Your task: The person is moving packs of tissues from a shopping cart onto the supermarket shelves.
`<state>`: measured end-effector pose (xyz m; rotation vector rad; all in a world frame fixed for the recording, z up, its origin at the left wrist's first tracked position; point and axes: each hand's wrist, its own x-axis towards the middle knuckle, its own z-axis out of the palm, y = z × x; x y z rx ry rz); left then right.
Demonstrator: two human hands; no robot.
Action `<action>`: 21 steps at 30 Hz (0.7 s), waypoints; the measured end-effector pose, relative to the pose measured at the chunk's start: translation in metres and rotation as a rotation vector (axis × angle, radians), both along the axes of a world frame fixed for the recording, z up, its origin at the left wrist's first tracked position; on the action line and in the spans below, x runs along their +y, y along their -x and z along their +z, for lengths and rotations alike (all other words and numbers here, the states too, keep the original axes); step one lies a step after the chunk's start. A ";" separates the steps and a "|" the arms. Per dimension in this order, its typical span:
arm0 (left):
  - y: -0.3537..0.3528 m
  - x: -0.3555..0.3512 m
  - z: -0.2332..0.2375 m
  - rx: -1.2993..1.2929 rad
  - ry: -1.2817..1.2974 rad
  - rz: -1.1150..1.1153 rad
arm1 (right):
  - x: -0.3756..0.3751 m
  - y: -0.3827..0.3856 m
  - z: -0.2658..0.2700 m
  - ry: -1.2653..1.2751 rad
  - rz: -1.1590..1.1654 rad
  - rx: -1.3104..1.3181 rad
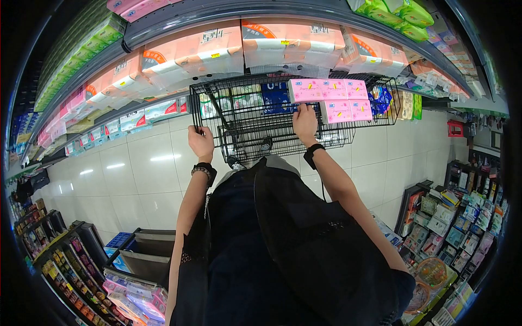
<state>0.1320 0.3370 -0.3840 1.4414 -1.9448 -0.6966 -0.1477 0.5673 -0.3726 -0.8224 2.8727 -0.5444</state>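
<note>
The wide lens bends the edges, so the print on every package is too small to read. The person's dark clothing fills the lower middle of the view and hides the near end of the shopping cart (234,80). The fingertips of the right hand (305,123) are lost against the wire and the packs, so it cannot be told whether that hand grips a pack, grips the wire or only rests there. It reaches into the basket, fingers pointing away from the body, a black band on the wrist. The pink tissue packs (329,89) lie in the cart directly beyond and to the outer side of this hand. One row runs across just past the fingertips, and a lower pink pack (346,110) sits right beside the knuckles, apparently touching them. The left hand (201,142) is well apart from the packs, curled closed over the cart's near left corner, with a dark watch and a bead bracelet on the wrist. Between the two hands, further into the basket, sit a blue package (275,95) and some green-and-white ones. Beyond the cart, shelves (163,19) hold orange-and-white wrapped bundles (217,49).
</note>
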 end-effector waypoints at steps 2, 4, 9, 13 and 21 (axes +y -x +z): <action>0.000 0.000 0.000 -0.009 -0.009 0.011 | 0.000 0.000 0.000 0.001 0.002 0.004; 0.001 0.000 0.000 -0.003 -0.006 0.012 | 0.000 0.000 0.000 0.016 0.003 0.007; 0.000 0.000 0.000 0.002 -0.005 0.006 | 0.001 0.000 -0.001 0.029 0.003 0.003; 0.000 0.000 0.000 -0.005 0.001 0.003 | 0.001 0.000 -0.001 0.021 0.002 0.001; 0.001 0.000 0.002 0.006 -0.003 0.003 | 0.000 0.000 0.002 -0.008 0.010 -0.034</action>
